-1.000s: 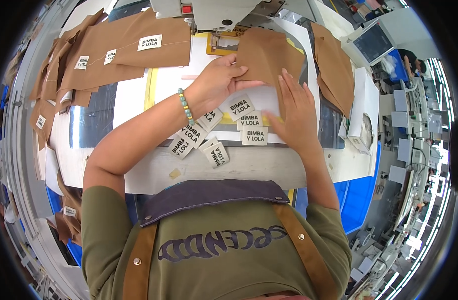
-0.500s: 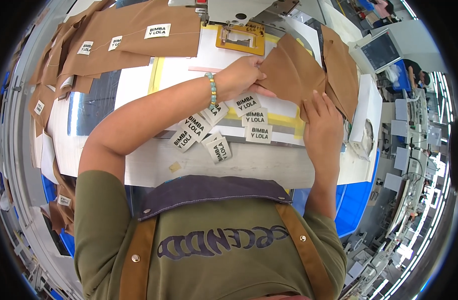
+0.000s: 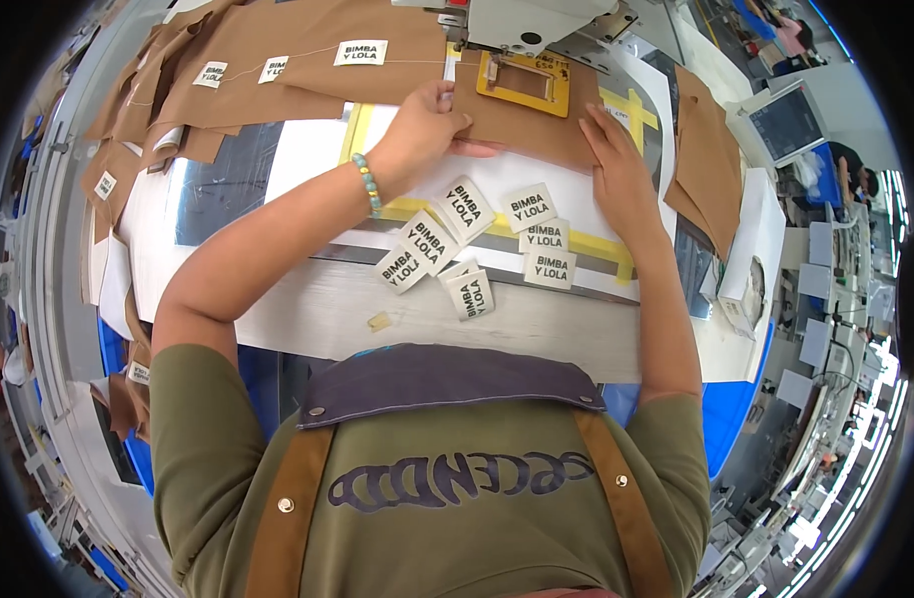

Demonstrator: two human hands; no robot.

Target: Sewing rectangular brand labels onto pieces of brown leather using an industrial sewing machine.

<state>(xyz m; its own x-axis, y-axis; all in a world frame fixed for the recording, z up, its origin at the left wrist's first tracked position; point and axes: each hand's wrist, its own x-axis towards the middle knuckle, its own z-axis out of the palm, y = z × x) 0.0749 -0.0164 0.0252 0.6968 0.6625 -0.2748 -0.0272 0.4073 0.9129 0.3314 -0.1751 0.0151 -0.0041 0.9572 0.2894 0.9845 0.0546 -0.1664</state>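
In the head view, near 1 o'clock, a brown fabric panel lies beneath the yellow frame of a sewing machine. Near 12, the left hand pinches the panel's near left corner; between 1 and 2, the right hand is open, fingers at its right edge. White labels scatter just above centre.

We see the pale, wood-grained tabletop brightly lit, long white strip lights glaring at right, and straight lines curving toward blackened corners.
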